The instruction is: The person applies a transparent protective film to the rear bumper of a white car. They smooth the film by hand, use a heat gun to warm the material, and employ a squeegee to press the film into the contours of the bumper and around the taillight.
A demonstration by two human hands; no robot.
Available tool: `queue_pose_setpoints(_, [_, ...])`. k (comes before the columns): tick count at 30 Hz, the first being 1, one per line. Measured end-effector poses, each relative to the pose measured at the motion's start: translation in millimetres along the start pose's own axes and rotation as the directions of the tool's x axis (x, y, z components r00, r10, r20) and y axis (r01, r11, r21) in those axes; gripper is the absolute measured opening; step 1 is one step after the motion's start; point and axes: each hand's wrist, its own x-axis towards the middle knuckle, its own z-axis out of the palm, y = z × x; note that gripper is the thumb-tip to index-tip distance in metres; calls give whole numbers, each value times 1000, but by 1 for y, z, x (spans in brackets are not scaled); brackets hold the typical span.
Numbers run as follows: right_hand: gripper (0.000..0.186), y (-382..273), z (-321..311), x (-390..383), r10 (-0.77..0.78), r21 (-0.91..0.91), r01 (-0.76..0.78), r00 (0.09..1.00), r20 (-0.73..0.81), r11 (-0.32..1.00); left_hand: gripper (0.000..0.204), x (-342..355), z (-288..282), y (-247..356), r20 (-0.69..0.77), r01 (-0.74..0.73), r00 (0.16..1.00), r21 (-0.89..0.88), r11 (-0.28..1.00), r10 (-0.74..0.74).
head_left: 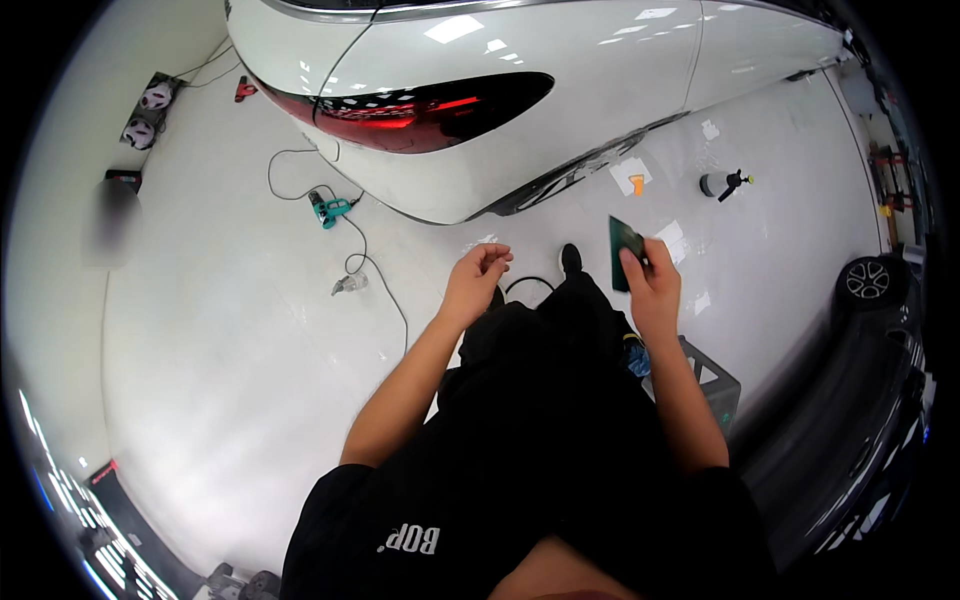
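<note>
Held between the thumb and fingers of my right hand (655,290) is a thin, flat, dark green squeegee card (620,258), its long edge roughly upright. My left hand (478,285) hovers in front of my body with loosely bent fingers. A gap shows between its thumb and fingertips, and I see nothing in it. Beyond both hands stands a white car (620,70), its rear corner nearest me. A long dark red tail light (430,112) wraps around that corner. Neither hand touches the car.
A teal heat gun (328,210) with a trailing cord and a clear bottle (350,285) lie on the floor at left. An orange scraper (637,184) and a pump sprayer (718,184) are at right. Beside my right forearm is a grey stool (725,385); farther right, a dark car (840,400).
</note>
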Motion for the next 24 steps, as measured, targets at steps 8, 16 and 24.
queue_pose_setpoints(8, [32, -57, 114, 221, -766, -463, 656, 637, -84, 596, 27, -99, -73, -72, -446, 194, 893, 263, 945, -60])
queue_pose_setpoints(16, [38, -35, 175, 186, -753, -270, 786, 614, 235, 557, 35, -299, -32, -235, -676, 630, 616, 114, 768, -404])
queue_pose_setpoints(24, [31, -61, 182, 214, -685, -367, 718, 687, 241, 591, 43, -337, 77, -193, -320, 847, 531, 243, 473, -785])
